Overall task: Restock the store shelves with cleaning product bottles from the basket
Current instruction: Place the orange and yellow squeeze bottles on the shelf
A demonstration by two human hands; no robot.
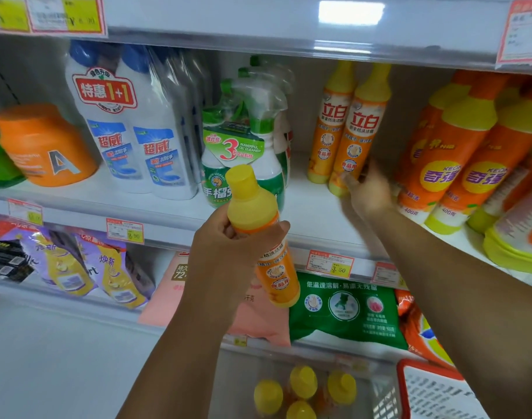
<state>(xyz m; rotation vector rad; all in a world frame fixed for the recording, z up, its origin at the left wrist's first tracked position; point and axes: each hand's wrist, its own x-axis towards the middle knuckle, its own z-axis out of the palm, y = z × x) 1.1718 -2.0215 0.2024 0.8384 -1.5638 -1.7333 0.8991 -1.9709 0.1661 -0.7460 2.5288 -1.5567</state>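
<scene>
Bottle (252, 204) of orange cleaner is held before the shelf (313, 204) in the left hand (225, 249), fingers (228, 229) curled round its upper body. Long axis near upright, yellow cap up, tilted left. Rigid, smooth plastic, likely fairly light: grip mid-body. Right hand (369, 192) is at the shelved bottles (358, 128); its fingers are too blurred to judge.

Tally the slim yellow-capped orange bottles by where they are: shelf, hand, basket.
Shelf bottles: 2
Held bottle, in the left hand: 1
Basket bottles, inside the basket: 4
Total: 7
</scene>
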